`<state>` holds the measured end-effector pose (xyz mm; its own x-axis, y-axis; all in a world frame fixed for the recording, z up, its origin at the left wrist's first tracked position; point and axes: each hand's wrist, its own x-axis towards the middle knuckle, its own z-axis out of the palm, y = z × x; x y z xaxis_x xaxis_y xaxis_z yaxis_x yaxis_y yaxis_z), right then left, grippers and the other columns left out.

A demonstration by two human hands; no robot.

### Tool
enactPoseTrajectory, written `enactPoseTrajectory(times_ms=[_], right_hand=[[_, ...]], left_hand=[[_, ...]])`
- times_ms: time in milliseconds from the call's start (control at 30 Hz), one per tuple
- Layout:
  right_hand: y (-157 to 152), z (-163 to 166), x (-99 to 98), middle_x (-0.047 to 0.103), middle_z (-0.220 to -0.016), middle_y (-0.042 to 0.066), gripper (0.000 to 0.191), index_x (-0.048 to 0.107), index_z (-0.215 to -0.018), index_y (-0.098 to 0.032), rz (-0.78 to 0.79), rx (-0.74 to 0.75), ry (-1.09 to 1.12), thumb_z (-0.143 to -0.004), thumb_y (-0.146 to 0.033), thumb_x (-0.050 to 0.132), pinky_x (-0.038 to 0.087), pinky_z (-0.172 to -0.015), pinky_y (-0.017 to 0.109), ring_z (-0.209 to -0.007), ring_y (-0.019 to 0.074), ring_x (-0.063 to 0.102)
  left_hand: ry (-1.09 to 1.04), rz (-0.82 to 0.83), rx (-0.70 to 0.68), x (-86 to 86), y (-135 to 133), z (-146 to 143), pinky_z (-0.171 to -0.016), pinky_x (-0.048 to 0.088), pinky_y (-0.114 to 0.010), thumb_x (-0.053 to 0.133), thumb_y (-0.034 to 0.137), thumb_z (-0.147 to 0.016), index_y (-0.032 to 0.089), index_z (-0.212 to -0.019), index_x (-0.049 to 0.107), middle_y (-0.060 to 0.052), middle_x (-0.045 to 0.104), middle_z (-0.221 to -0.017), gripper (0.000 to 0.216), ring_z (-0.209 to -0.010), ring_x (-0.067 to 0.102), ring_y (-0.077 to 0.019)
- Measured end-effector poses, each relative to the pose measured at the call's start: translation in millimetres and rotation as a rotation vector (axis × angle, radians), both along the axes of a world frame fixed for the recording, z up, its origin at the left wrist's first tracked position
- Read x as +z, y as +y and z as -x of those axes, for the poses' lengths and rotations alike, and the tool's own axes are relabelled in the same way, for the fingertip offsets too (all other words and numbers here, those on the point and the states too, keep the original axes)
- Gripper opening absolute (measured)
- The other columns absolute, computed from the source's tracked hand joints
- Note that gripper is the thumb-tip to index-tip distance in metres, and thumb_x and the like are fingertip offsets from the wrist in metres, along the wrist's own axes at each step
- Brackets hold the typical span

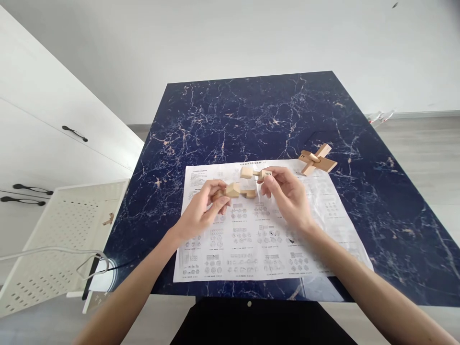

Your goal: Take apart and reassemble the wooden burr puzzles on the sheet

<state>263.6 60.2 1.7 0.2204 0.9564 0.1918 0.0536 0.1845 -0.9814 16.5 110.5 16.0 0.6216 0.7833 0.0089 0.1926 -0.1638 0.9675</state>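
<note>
My left hand [212, 205] is closed around light wooden puzzle pieces [233, 190], whose pale ends stick out to the right of its fingertips. How many pieces it holds I cannot tell, since the fingers cover part of them. Between thumb and fingers, my right hand [285, 191] pinches a notched wooden puzzle piece [247, 172] with a dark mark on its near end. That piece points left, its far end just above the ones in my left hand. Both hands are over a printed instruction sheet [247, 268] showing rows of small diagrams.
A cross-shaped wooden puzzle assembly [325, 163] lies at the sheet's upper right corner. The dark blue marbled table [230, 115] extends beyond the sheet. At left are a white pegboard [53, 239] with a cable [53, 250] and white cabinets [32, 124].
</note>
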Motion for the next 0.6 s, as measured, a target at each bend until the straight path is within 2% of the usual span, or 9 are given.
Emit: enactPoseTrajectory(times_ms=[67, 167, 267, 400, 500, 600], right_hand=[[2, -2, 1.0, 0.077, -0.104, 0.005, 0.024, 0.068, -0.111, -0.025, 0.048, 0.055, 0.097, -0.105, -0.048, 0.07, 0.055, -0.064, 0.034, -0.072, 0.0159, 0.067], [3, -4, 0.5, 0.077, -0.107, 0.006, 0.029, 0.067, -0.108, -0.025, 0.108, 0.151, 0.213, -0.102, -0.052, 0.074, 0.054, -0.061, 0.034, -0.07, 0.0154, 0.066], [1, -5, -0.8, 0.077, -0.099, 0.005, 0.029, 0.067, -0.107, -0.024, 0.143, 0.231, 0.259, -0.102, -0.052, 0.076, 0.053, -0.06, 0.033, -0.068, 0.0153, 0.066], [-2, -3, 1.6, 0.076, -0.084, 0.002, 0.029, 0.068, -0.105, -0.023, 0.161, 0.327, 0.252, -0.102, -0.051, 0.077, 0.054, -0.061, 0.032, -0.067, 0.0152, 0.065], [-2, -1, 6.2, 0.075, -0.079, 0.002, 0.034, 0.068, -0.106, -0.022, 0.193, 0.391, 0.191, -0.101, -0.054, 0.077, 0.055, -0.062, 0.032, -0.066, 0.0153, 0.065], [-2, 2, 8.4, 0.072, -0.076, 0.001, 0.038, 0.067, -0.103, -0.021, 0.208, 0.427, 0.141, -0.1, -0.057, 0.077, 0.055, -0.063, 0.033, -0.065, 0.0154, 0.065]], left_hand=[[-0.082, 0.09, 0.038, 2.3, 0, -3, -0.077, 0.048, -0.035, 0.052, 0.05, -0.114, 0.023, -0.13, 0.056, -0.002, 0.059, -0.091, 0.032, -0.074, 0.055, -0.0169], [-0.165, 0.234, 0.043, 4.6, 3, -5, -0.077, 0.046, -0.034, 0.052, 0.056, -0.113, 0.021, -0.114, 0.066, -0.005, 0.054, -0.096, 0.038, -0.078, 0.05, -0.0176], [-0.258, 0.353, 0.011, 4.5, 8, -4, -0.082, 0.047, -0.035, 0.052, 0.056, -0.113, 0.02, -0.112, 0.071, -0.006, 0.054, -0.097, 0.04, -0.082, 0.049, -0.0186], [-0.291, 0.391, -0.022, 5.7, 10, -4, -0.086, 0.051, -0.034, 0.059, 0.048, -0.112, 0.019, -0.123, 0.076, -0.007, 0.064, -0.097, 0.035, -0.089, 0.058, -0.0197], [-0.233, 0.377, -0.038, 8.6, 9, -5, -0.097, 0.057, -0.039, 0.068, 0.041, -0.108, 0.024, -0.14, 0.073, -0.01, 0.074, -0.121, 0.036, -0.103, 0.07, -0.0231], [-0.203, 0.424, -0.043, 9.5, 6, -5, -0.106, 0.061, -0.051, 0.078, 0.034, -0.102, 0.03, -0.156, 0.062, -0.012, 0.07, -0.145, 0.056, -0.116, 0.076, -0.0296]])
